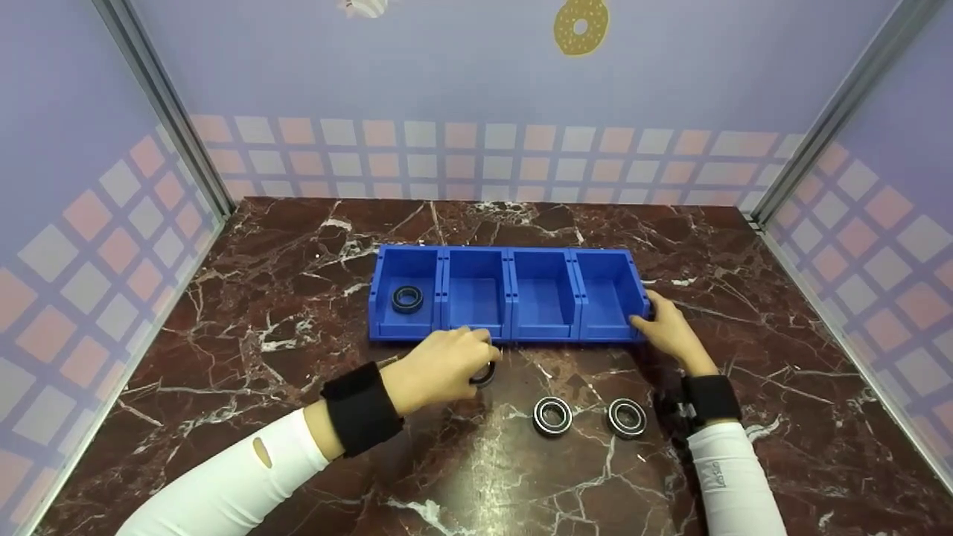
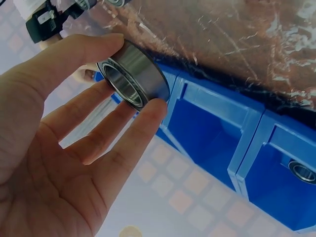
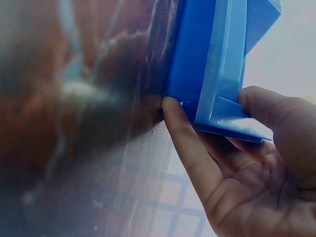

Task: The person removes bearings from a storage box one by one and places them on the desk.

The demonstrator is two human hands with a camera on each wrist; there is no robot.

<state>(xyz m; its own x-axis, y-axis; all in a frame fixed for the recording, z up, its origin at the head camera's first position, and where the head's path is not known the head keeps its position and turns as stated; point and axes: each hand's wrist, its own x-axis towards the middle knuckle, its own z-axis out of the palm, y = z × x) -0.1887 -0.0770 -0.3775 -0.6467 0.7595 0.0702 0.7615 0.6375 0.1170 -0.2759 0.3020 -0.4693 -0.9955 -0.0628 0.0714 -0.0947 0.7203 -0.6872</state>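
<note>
In the head view a row of blue bins (image 1: 476,316) stands on the marble-patterned table. My left hand (image 1: 447,365) is just in front of the second bin from the left. It pinches a bearing (image 2: 143,71) between thumb and fingertips, a steel ring seen up close in the left wrist view. My right hand (image 1: 670,335) grips the right end of the bin row, thumb at the front corner (image 3: 229,116) and fingers along the outer side. Another bearing (image 1: 407,299) lies in the leftmost bin. Two more bearings, one (image 1: 552,416) beside the other (image 1: 626,418), lie on the table.
The table (image 1: 283,417) has patterned panels on its left, right and back sides. The back panel (image 1: 461,82) rises some way behind the bins. Both loose bearings lie in front of the bins, between my forearms.
</note>
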